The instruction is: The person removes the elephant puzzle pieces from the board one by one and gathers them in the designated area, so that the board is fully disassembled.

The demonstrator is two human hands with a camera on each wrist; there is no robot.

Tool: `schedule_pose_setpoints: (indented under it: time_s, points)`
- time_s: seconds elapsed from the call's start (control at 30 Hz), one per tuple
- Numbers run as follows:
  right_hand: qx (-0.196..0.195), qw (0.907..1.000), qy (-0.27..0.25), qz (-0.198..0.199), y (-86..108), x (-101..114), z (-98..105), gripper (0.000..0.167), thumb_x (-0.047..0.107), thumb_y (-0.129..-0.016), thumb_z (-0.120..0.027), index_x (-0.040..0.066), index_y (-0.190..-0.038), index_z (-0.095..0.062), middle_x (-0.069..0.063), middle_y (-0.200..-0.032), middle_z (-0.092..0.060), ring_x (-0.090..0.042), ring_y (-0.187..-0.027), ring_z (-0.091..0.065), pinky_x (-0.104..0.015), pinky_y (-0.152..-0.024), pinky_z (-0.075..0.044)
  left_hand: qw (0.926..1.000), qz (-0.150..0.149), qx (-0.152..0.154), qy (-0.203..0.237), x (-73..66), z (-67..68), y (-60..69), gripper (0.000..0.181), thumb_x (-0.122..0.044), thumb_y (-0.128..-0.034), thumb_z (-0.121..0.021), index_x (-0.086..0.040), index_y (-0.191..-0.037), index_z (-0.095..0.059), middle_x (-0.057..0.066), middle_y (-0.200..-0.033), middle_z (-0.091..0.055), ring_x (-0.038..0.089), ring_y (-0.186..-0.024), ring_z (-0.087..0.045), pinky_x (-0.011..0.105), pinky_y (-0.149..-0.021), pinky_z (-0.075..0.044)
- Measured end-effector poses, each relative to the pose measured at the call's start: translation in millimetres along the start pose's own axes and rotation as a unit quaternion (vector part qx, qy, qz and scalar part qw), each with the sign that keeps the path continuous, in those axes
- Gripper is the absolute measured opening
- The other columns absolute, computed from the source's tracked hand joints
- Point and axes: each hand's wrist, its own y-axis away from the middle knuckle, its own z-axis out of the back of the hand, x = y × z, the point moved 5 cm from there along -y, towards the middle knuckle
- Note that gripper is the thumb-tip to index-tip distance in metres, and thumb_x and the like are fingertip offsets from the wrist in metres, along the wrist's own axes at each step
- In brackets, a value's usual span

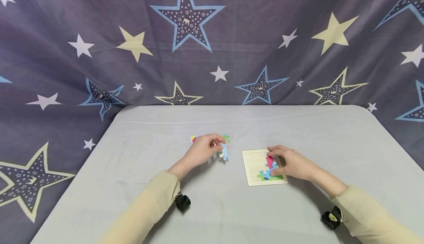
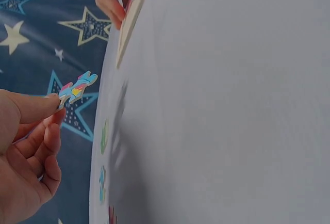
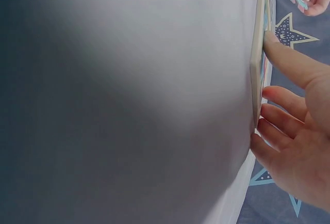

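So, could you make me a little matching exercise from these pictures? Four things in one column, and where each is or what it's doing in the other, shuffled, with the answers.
Things:
1. Left hand
2. Right hand
3. Wooden jigsaw tray
4. Star-patterned cloth

Places and states:
A. Hangs behind the table
B. Touches the tray at its right side
C. Pinches a mostly blue jigsaw piece
D. Lies flat, only partly filled

Right pairs: 1-C, 2-B, 3-D, 4-A
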Motion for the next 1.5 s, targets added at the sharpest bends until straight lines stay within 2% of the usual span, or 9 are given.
schedule_pose_setpoints:
  time_s: [0.13, 0.37, 0.57, 0.87, 1.17, 1.5]
  points:
    - [-0.001, 1.0000, 0.001, -0.001, 0.2, 0, 0, 0.056, 0.027, -0.072, -0.076, 0.002, -0.118, -0.057, -0.017, -0.135, -0.044, -0.037, -0.124, -0.039, -0.051, -0.098, -0.033, 1.0000, 0.002, -0.009, -0.001, 5.7, 5.4, 2.0, 0.014, -0.012, -0.0832, -0.063, -0.014, -0.097, -0.067, -0.005, -0.080, -0.063, 0.008, -0.067, -0.053, 0.024, -0.061, -0.043]
    - [-0.001, 1.0000, 0.002, 0.000, 0.3, 0, 0, 0.056, 0.028, -0.072, -0.076, 0.002, -0.118, -0.057, -0.017, -0.135, -0.044, -0.038, -0.124, -0.039, -0.051, -0.098, -0.033, 0.9998, 0.016, 0.002, -0.013, 12.7, 9.8, 3.5, 0.014, -0.012, -0.0837, -0.062, -0.015, -0.097, -0.067, -0.005, -0.080, -0.062, 0.008, -0.067, -0.053, 0.025, -0.061, -0.043]
    - [0.001, 1.0000, 0.000, -0.002, -0.1, -1, 0, 0.056, 0.028, -0.071, -0.076, 0.002, -0.118, -0.057, -0.017, -0.135, -0.044, -0.037, -0.124, -0.039, -0.050, -0.099, -0.033, 0.9996, 0.014, -0.003, -0.024, 18.6, 14.1, 2.4, 0.016, -0.011, -0.0823, -0.063, -0.014, -0.097, -0.067, -0.004, -0.080, -0.063, 0.008, -0.067, -0.053, 0.024, -0.060, -0.044]
    - [-0.001, 1.0000, 0.005, -0.002, -0.2, -1, 0, 0.057, 0.028, -0.071, -0.076, 0.002, -0.118, -0.057, -0.017, -0.135, -0.044, -0.037, -0.123, -0.040, -0.050, -0.098, -0.033, 0.9993, 0.028, 0.012, -0.023, 29.5, 18.8, 1.4, 0.016, -0.010, -0.0829, -0.062, -0.011, -0.099, -0.066, 0.000, -0.082, -0.063, 0.010, -0.068, -0.054, 0.024, -0.062, -0.045]
    - [0.000, 1.0000, 0.005, -0.002, 0.2, 0, -2, 0.057, 0.028, -0.071, -0.076, 0.002, -0.118, -0.057, -0.017, -0.135, -0.044, -0.037, -0.124, -0.040, -0.049, -0.099, -0.034, 0.9988, 0.033, 0.024, -0.027, 37.8, 15.4, -0.9, 0.015, -0.009, -0.0830, -0.062, -0.011, -0.096, -0.067, -0.001, -0.080, -0.064, 0.010, -0.070, -0.056, 0.024, -0.065, -0.046]
    - [-0.003, 1.0000, 0.006, -0.004, 0.0, -3, -1, 0.058, 0.031, -0.071, -0.076, 0.003, -0.118, -0.057, -0.016, -0.136, -0.044, -0.037, -0.124, -0.039, -0.050, -0.099, -0.033, 0.9979, 0.037, 0.015, -0.051, 43.5, 14.6, -2.2, 0.014, -0.010, -0.0823, -0.064, -0.010, -0.096, -0.068, -0.001, -0.080, -0.065, 0.011, -0.075, -0.057, 0.029, -0.073, -0.046]
